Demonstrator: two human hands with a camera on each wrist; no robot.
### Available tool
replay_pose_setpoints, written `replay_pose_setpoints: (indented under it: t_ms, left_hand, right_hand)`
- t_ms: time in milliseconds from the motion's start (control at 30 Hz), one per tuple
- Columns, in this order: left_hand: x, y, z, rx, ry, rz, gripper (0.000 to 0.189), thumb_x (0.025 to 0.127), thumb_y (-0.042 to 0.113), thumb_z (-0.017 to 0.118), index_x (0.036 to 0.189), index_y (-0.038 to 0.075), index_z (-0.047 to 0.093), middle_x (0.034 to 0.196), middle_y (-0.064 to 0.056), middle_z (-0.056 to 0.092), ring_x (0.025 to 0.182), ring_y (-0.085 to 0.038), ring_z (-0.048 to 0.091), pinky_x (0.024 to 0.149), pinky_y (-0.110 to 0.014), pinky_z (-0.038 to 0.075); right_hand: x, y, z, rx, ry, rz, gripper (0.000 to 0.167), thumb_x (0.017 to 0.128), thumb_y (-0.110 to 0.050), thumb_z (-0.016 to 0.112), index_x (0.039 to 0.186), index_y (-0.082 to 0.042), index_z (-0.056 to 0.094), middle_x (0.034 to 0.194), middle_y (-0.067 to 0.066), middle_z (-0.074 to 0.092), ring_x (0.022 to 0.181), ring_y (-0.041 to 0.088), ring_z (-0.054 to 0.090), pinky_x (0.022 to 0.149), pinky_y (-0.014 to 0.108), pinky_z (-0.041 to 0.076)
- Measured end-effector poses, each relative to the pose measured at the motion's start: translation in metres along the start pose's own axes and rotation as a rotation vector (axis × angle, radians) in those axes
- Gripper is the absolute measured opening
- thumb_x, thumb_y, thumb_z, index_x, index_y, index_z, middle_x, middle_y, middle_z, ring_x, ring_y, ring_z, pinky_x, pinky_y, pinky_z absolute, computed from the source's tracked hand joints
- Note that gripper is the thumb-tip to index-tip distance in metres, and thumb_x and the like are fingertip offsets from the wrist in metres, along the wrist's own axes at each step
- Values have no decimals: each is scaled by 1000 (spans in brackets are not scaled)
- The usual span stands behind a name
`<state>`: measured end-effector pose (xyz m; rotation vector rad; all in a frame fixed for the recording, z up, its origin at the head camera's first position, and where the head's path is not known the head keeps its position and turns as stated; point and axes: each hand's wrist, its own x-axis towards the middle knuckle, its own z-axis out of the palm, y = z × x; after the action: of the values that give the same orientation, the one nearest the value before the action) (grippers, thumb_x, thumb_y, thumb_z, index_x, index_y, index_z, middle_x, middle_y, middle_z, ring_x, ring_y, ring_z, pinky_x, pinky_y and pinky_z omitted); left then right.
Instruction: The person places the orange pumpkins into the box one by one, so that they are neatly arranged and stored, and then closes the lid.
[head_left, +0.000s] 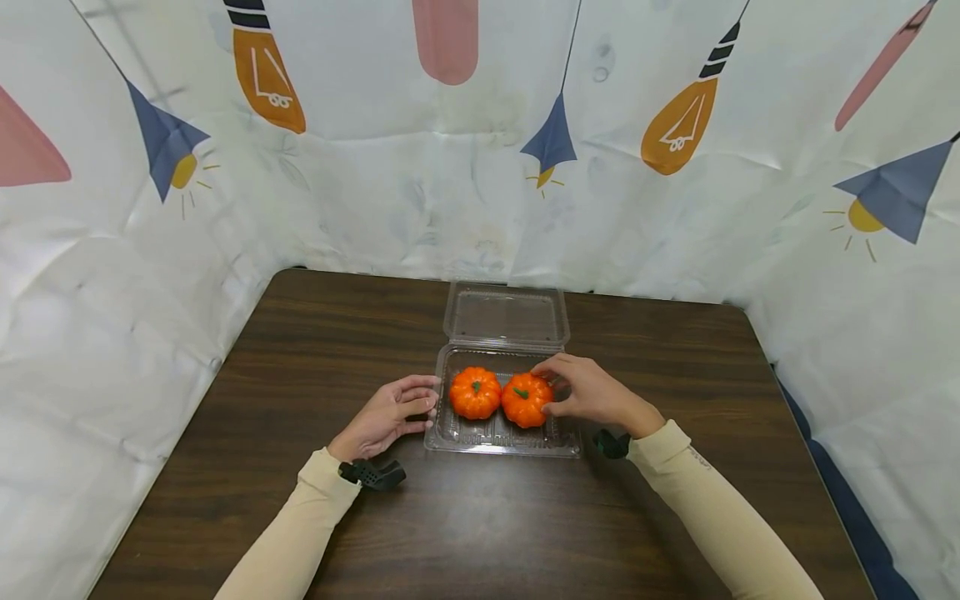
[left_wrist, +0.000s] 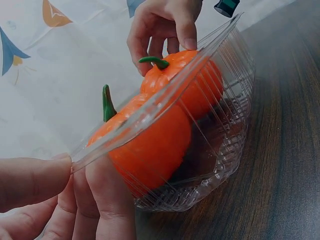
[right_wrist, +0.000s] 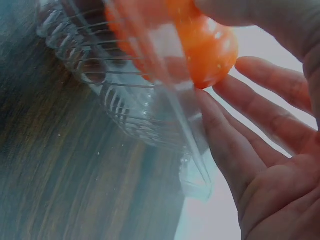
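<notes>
Pumpkins (head_left: 475,392), orange: 2 are sitting inside a clear tray (head_left: 502,452) on the tabletop (head_left: 487,521). Left hand (head_left: 390,414): grip is pinching the tray's rim. Right hand (head_left: 596,393): grip is grasping the right pumpkin (head_left: 525,402). Loading is looking nearly complete; closing the open-lying lid (head_left: 507,317) is seemingly remaining.

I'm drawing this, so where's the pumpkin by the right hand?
In the head view, that pumpkin sits towards the right inside the clear box, between the other pumpkin on its left and the right hand on its right.
</notes>
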<state>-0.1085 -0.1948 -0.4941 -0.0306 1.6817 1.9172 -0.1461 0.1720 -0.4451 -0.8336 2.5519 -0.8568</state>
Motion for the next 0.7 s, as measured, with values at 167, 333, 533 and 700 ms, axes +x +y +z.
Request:
replay_pose_setpoints:
  t_ms: [167, 333, 533, 700]
  left_hand:
    - [0, 1, 1, -1, 2, 1, 57, 102, 13, 65, 152, 0, 40, 116, 3, 64, 95, -12, 65, 85, -26, 62]
    - [0, 2, 2, 1, 0, -2, 57, 102, 13, 65, 152, 0, 40, 115, 3, 64, 95, -12, 65, 85, -26, 62]
    - [-1, 3, 3, 5, -2, 4, 58, 102, 14, 65, 152, 0, 40, 115, 3, 64, 95, -12, 65, 85, -26, 63]
    - [-1, 2, 3, 9, -1, 6, 59, 102, 14, 65, 153, 0, 39, 115, 4, 64, 95, -11, 66, 85, -26, 63]
  right_hand:
    - [0, -1, 0, 25, -6, 10, 57, 84, -18, 85, 136, -9, 62, 137, 12, 64, 114, 27, 71, 97, 42, 61]
    - [-2, 3, -1, 62, 4, 13, 61, 84, -19, 86, 138, -9, 61, 139, 12, 63, 118, 29, 70, 98, 42, 60]
    - [-6, 6, -2, 111, 26, 23, 62, 83, -20, 87, 139, -10, 61, 140, 10, 64, 120, 28, 69, 101, 43, 59]
    - [-10, 7, -5, 138, 51, 29, 64, 84, -20, 87, 141, -6, 60, 140, 13, 64, 121, 31, 69, 103, 47, 57]
